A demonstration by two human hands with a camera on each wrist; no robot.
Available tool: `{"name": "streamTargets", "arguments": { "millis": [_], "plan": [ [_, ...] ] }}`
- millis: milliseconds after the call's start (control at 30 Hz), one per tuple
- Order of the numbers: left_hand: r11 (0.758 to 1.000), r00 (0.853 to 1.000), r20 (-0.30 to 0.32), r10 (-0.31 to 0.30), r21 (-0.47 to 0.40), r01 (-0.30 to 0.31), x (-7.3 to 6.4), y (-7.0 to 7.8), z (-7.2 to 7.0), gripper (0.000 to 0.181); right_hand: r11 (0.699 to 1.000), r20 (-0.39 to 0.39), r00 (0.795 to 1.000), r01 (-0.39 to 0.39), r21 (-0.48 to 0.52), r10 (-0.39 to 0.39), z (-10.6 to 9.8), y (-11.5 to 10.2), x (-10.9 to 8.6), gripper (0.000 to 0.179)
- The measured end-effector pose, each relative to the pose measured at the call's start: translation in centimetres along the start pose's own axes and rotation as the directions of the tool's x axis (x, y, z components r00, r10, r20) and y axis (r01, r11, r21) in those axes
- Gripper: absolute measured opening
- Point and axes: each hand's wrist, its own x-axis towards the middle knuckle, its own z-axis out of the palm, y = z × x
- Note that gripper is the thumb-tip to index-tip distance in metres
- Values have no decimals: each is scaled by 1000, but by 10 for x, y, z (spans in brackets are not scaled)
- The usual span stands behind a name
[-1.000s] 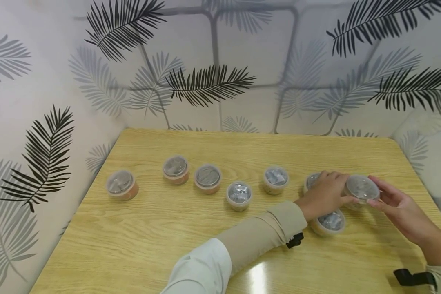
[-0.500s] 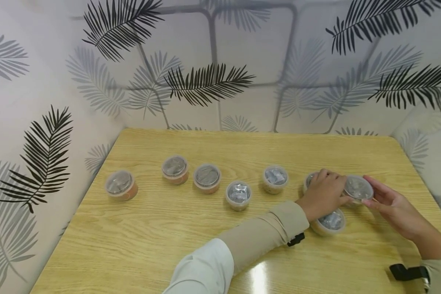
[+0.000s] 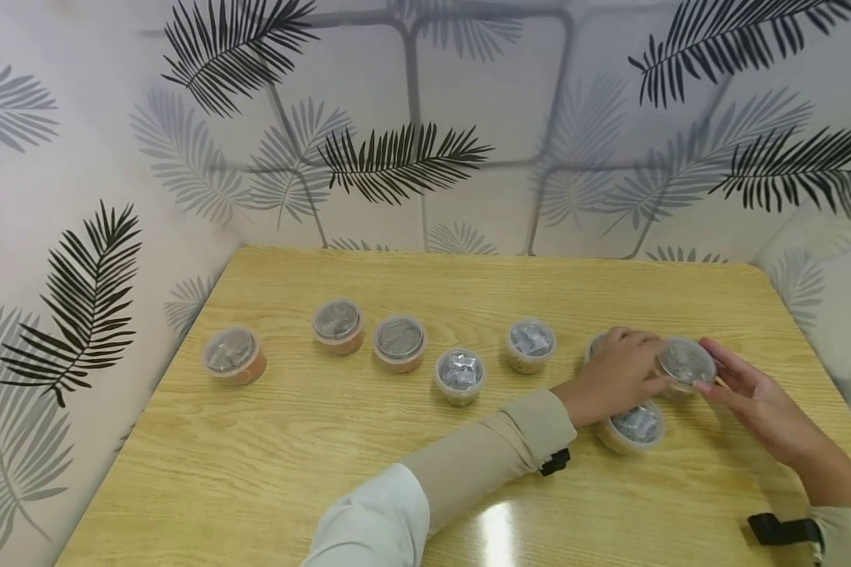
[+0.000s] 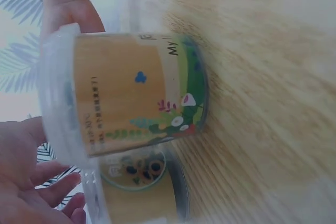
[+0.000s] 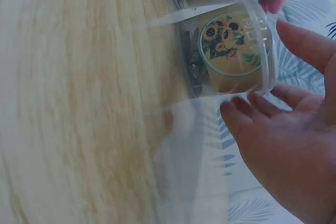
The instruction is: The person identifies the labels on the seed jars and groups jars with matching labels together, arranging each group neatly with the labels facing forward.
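Note:
Both hands are at a lidded plastic tub (image 3: 686, 362) on the right of the table. My right hand (image 3: 769, 413) grips its right side, thumb in front and fingers behind. The thumb and fingers of my left hand (image 3: 620, 374) are at its left edge. In the right wrist view, this tub (image 5: 231, 51) has a sunflower label and looks tilted, with the curved right hand (image 5: 299, 129) round its rim. Beneath the left wrist sits another lidded tub (image 3: 634, 425). A further tub (image 3: 596, 345) is mostly hidden behind the left hand.
More lidded tubs stand across the wooden table (image 3: 312, 472): one at far left (image 3: 234, 357), two left of the middle (image 3: 338, 325), one nearer (image 3: 461, 376) and one behind it (image 3: 531, 345). A leaf-patterned wall (image 3: 468, 213) rises behind the table.
The tub between the hands has shifted slightly left, and the right hand has moved left with it. My left hand has drawn slightly left. The other tubs have stayed put.

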Motion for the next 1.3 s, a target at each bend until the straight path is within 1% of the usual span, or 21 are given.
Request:
{"name": "streamTargets", "arguments": {
  "millis": [33,67,100,133,167,200,233,267,300,333,400,467,567,633,733,800,867,967,1067,1100,1300],
  "plan": [
    [1000,1000,-7,-2,-30,2,-3,-1,-1,53,997,-57,998,-14,-74,9,2,-3,-2,64],
    [998,1000,-16,-6,-62,5,-7,-3,-2,52,989,-130,991,-30,-141,12,4,-6,-4,61],
    [995,1000,-28,-11,-100,8,-12,-5,-3,50,979,-209,978,-53,-196,11,6,-9,-6,59],
    [991,999,-44,-12,-133,6,-16,-7,-5,49,967,-285,959,-72,-245,-1,8,-13,-8,56],
    [986,998,-59,-15,-169,5,-22,-9,-6,48,961,-356,934,-91,-260,-8,11,-17,-11,53],
    [978,997,-71,-17,-210,1,-28,-12,-8,47,966,-408,913,-93,-241,-14,14,-21,-13,50],
    [969,996,-88,-7,-245,-15,-33,-15,-9,46,974,-437,899,-71,-215,-31,17,-25,-16,47],
    [960,995,-100,2,-277,-29,-38,-17,-11,46,981,-445,894,-43,-190,-47,20,-28,-18,44],
    [948,994,-106,7,-315,-41,-43,-20,-12,45,986,-433,900,-21,-167,-54,23,-32,-21,41],
    [937,994,-110,14,-345,-51,-48,-22,-13,46,987,-409,911,-9,-159,-58,27,-35,-24,39],
    [914,994,-108,32,-399,-73,-57,-27,-15,47,985,-327,944,-9,-174,-49,36,-39,-30,37],
    [901,992,-108,60,-421,-100,-65,-30,-16,48,961,-247,968,-32,-275,-38,45,-41,-34,38],
    [897,992,-88,93,-424,-121,-75,-34,-13,50,935,-160,987,-31,-354,-28,58,-39,-36,38],
    [894,993,-60,98,-433,-114,-80,-37,-9,52,938,-122,992,-2,-348,-43,64,-35,-36,39],
    [889,996,1,87,-452,-77,-85,-38,0,57,957,-76,995,39,-286,-63,72,-27,-35,43],
    [886,996,39,76,-460,-49,-87,-38,7,60,970,-50,997,50,-239,-64,78,-21,-35,45],
    [884,996,55,75,-466,-41,-87,-38,13,64,977,-29,998,51,-206,-58,83,-17,-33,48],
    [862,996,58,75,-506,-36,-87,-38,19,67,982,-11,998,59,-181,-62,90,-12,-30,51],
    [833,995,44,85,-552,-46,-86,-37,22,67,983,-8,997,79,-163,-81,94,-9,-27,54],
    [827,995,45,89,-561,-48,-85,-37,23,68,983,-10,996,88,-162,-90,94,-8,-27,54],
    [812,992,54,115,-581,-62,-83,-34,26,74,985,7,995,99,-144,-99,99,-6,-26,59]
  ]
}}
